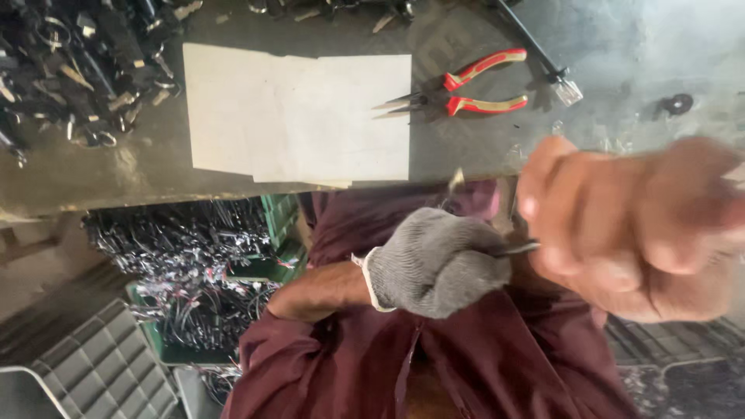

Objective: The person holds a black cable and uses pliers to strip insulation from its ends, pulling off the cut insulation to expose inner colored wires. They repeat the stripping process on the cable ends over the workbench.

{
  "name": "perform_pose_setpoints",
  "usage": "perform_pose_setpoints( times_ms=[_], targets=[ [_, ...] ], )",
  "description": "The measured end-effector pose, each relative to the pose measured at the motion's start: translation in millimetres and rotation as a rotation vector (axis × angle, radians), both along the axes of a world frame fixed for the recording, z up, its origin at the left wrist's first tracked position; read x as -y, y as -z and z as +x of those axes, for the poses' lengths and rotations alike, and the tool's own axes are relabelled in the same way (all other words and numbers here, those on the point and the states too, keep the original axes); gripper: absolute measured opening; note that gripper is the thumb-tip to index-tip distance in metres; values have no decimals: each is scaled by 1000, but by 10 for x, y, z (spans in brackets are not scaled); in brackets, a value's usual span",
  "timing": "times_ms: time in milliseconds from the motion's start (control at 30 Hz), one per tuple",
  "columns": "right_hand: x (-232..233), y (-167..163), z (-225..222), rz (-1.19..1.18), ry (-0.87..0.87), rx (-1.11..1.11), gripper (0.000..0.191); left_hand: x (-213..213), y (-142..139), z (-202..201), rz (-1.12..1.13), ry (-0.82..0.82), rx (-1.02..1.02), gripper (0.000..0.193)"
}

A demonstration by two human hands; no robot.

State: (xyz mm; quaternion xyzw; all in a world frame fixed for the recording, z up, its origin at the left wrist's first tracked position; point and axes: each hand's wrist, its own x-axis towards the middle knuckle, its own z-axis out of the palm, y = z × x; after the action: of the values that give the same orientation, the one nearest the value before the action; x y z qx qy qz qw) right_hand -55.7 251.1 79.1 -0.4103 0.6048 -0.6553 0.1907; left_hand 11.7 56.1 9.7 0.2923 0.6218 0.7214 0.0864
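Grey-gloved left hand [434, 264] grips a thin dark wire [516, 249]; it runs sideways to the right hand [636, 229].

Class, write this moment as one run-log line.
left hand: gloved, shut on wire | right hand: bare, blurred, shut on wire | bench: pliers, white sheets

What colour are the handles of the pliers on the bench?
Red with cream stripes, on the pliers, seen in the head view.

Grey knit glove with white cuff on left hand [436, 262], right hand [636, 229] bare, maroon garment [497, 365].
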Motion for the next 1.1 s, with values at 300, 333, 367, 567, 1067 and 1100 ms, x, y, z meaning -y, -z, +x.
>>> perform_pose_setpoints(
  times_ms=[300, 333, 367, 567, 1067, 1100],
  targets=[
    [-197, 632, -25, -626, 133, 361, 17, 451, 287, -208, -464, -348, -68, 36],
    [19, 643, -126, -681, 300, 404, 20, 468, 323, -217, -450, -385, 141, 39],
    [231, 684, -211, -665, 475, 432, 24, 493, 363, -236, -321, -441, 306, 38],
    [772, 1508, 344, 103, 409, 321, 63, 684, 488, -250, 471, -395, 672, 35],
    [637, 1447, 247, 356, 493, -329, 31, 755, 336, -129, -89, -593, 195, 25],
    [636, 1421, 249, 363, 502, -379, 33, 748, 331, -155, -61, -577, 212, 24]
  ],
)
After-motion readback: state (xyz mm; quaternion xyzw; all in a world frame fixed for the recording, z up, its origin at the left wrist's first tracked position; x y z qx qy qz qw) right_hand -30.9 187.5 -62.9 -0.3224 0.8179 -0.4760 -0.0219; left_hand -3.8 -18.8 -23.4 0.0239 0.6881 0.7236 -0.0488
